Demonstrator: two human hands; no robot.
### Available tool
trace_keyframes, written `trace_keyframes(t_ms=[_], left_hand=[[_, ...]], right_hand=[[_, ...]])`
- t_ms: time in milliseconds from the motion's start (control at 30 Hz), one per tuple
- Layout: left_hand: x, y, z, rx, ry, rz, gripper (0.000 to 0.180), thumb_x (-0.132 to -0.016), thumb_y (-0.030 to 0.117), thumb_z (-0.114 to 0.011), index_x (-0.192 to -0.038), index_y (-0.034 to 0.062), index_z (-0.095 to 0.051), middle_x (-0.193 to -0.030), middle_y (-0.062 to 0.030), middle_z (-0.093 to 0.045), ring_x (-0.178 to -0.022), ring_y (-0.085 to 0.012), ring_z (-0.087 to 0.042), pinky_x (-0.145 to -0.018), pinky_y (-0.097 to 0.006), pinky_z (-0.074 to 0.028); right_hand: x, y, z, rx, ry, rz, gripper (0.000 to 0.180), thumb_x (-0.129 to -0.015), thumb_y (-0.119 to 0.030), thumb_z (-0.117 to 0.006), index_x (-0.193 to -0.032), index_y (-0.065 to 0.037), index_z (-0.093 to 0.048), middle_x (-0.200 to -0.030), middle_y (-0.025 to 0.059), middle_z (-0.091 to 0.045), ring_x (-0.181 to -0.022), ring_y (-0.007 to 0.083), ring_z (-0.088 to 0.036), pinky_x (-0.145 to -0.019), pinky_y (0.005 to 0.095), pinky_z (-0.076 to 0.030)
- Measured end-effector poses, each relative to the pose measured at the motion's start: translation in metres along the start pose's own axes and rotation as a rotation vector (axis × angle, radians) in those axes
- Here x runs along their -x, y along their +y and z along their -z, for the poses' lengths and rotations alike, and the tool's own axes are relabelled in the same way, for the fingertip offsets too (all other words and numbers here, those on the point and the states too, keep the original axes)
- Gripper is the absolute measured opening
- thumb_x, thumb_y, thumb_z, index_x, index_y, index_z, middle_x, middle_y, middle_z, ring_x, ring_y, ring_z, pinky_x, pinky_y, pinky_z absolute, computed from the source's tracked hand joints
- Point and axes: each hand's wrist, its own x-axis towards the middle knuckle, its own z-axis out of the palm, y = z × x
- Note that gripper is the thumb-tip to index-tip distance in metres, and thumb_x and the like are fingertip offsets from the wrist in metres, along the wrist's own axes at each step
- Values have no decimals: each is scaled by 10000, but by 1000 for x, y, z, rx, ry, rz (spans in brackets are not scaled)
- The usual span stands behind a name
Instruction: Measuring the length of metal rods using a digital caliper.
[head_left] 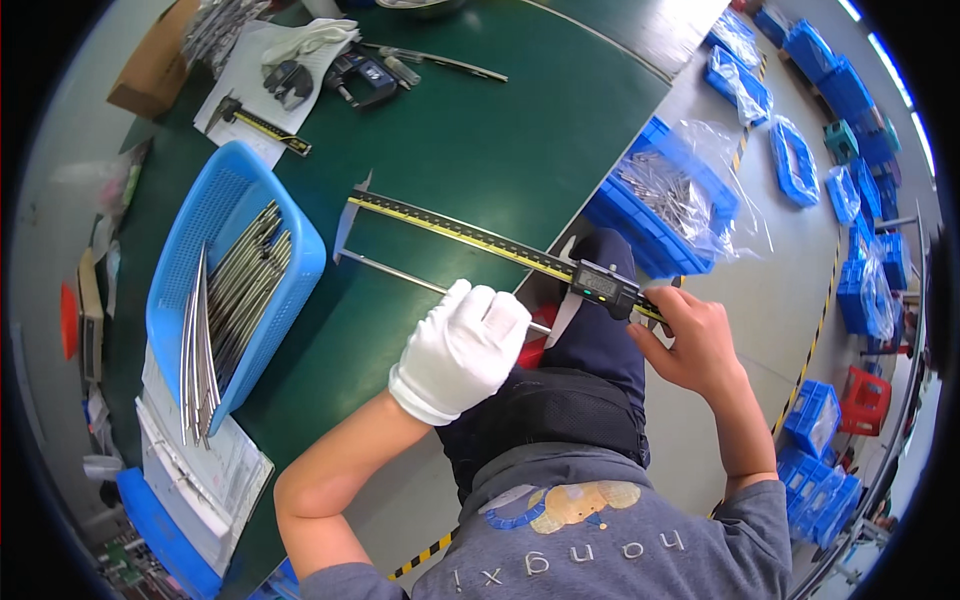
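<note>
Tabletop [450, 130], left hand [462, 355] – curled, right hand [694, 342] – pinching caliper [505, 247]

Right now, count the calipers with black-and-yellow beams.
2: a caliper in the bare right hand; a second caliper lying on white paper on the dark green table, beyond the light-blue plastic basket.

A cardboard box [150, 62] sits upper left, a red chair [864, 404] right.

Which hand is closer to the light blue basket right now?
Left. The gloved left hand, gripping a thin rod, is to the right of the light blue basket, apart from it; the bare right hand is farther right, at the caliper's display end.
</note>
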Motion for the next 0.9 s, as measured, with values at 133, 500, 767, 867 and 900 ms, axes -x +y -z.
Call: trace_keyframes(t_ms=[133,500,767,867,900], left_hand=[[-1,2,1,40,40,6,301,-622,40,-646,-922,62,-635,-801,-51,-554,-695,-238,-571,-488,-327,-474],[2,-5,-4,70,91,25,313,-643,20,-687,-950,53,-636,-833,-70,-542,-717,-267,-590,-557,-352,-490],[-2,-4,-5,45,88,28,328,-631,25,-676,-957,41,-635,-849,-75,-555,-760,-270,-592,-616,-354,-507],[4,-4,-4,39,38,53,307,-638,5,-676,-936,68,-644,-891,-65,-572,-785,-275,-612,-608,-361,-512],[4,-2,-6,51,36,59,306,-617,4,-661,-916,67,-643,-900,-69,-574,-773,-272,-609,-593,-365,-512]], right_hand=[[3,1,-1,34,10,7,305,-771,-303,-694,-891,-53,-568,-715,94,-605,-567,297,-579,-478,372,-429],[-1,3,-4,96,-30,-22,359,-750,-385,-718,-778,-72,-544,-649,85,-553,-553,296,-562,-480,369,-417],[-3,2,0,87,-46,-14,368,-800,-401,-653,-760,-62,-513,-628,83,-543,-558,297,-576,-474,389,-426],[-4,0,0,80,-39,8,362,-793,-393,-659,-762,-63,-516,-630,83,-539,-550,294,-570,-468,388,-421],[-4,0,-1,79,-31,29,362,-793,-393,-659,-762,-63,-516,-630,83,-539,-550,294,-570,-468,388,-421]])
